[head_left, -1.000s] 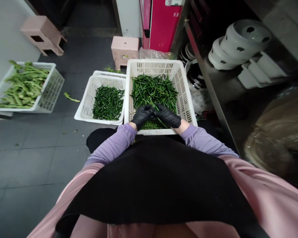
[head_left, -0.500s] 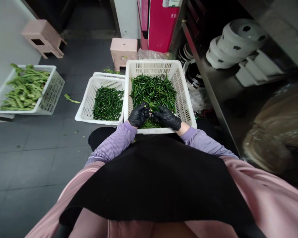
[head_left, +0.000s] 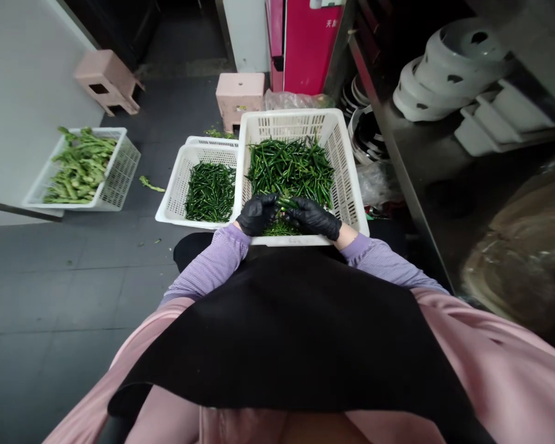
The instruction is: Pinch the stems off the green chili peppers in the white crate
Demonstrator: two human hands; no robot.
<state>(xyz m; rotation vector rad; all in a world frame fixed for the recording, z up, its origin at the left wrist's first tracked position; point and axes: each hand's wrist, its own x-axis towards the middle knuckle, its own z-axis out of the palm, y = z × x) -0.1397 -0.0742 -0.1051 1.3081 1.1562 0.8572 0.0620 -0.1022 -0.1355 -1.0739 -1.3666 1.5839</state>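
Observation:
Both hands wear black gloves and meet above the near part of a large white basket (head_left: 357,213). Long dark green chili peppers (head_left: 291,163) fill its far part, and small green stems (head_left: 281,228) lie near its front wall. My right hand (head_left: 315,219) is closed around a few green chilies (head_left: 287,203), whose ends point left. Close beside those ends, my left hand (head_left: 258,214) has its fingers curled together; what they pinch, if anything, is too small to see. A lower white basket (head_left: 172,198) on the left holds more green chilies (head_left: 210,192).
Farther left, a white basket (head_left: 130,163) holds thick pale green stalks (head_left: 81,166), with one loose stalk (head_left: 152,184) on the floor. Pink stools (head_left: 240,89) stand behind. Along the right runs a metal shelf (head_left: 400,166) with white containers (head_left: 462,61); a plastic bag (head_left: 374,185) lies beneath.
The view has turned slightly left, shifting the surroundings to the right. My fingers have shifted around the chilies, which now lie more level in my right hand.

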